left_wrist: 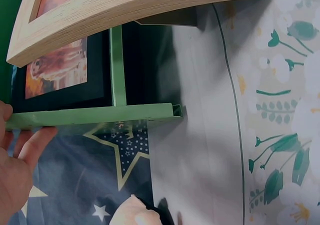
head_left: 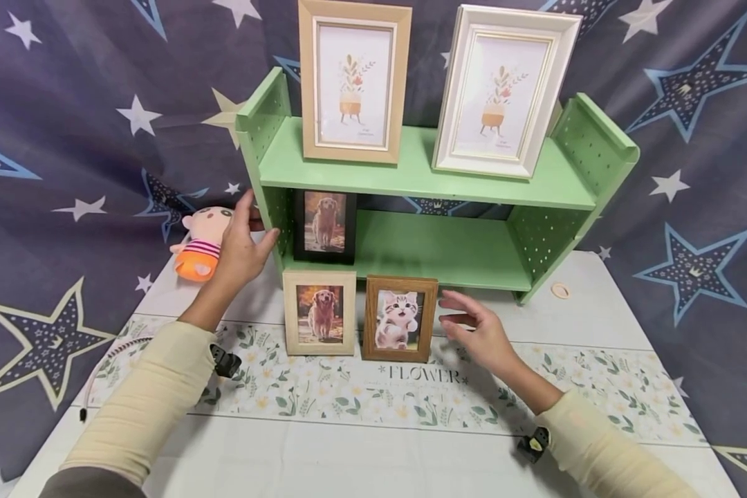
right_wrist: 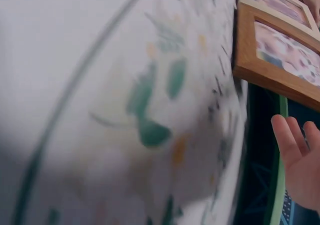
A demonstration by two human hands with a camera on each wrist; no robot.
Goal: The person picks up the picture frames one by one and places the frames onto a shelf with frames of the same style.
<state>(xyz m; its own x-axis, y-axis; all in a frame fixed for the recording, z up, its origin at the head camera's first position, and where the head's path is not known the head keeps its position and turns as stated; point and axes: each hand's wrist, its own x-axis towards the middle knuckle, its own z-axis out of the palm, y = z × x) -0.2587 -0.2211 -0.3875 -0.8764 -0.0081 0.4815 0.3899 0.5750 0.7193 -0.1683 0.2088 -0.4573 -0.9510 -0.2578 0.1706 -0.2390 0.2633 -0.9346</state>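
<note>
My left hand (head_left: 244,242) is at the outer left side of the green shelf (head_left: 423,162), its fingertips against the side panel (left_wrist: 90,116). My right hand (head_left: 478,333) is just right of the brown photo frame (head_left: 400,318), fingers relaxed and nothing held. That frame shows a kitten and stands upright on the table. Left of it stands a light wood frame (head_left: 320,312) with a dog photo. Behind, on the lower shelf board at the left, a black frame (head_left: 325,227) holds a similar dog picture; the light wood frame partly covers it in the left wrist view.
On the top board stand a tan frame (head_left: 356,81) and a white frame (head_left: 507,91). A plush toy (head_left: 200,245) sits left of the shelf. A small ring (head_left: 560,290) lies to its right. A cord (head_left: 99,370) runs along the table's left edge.
</note>
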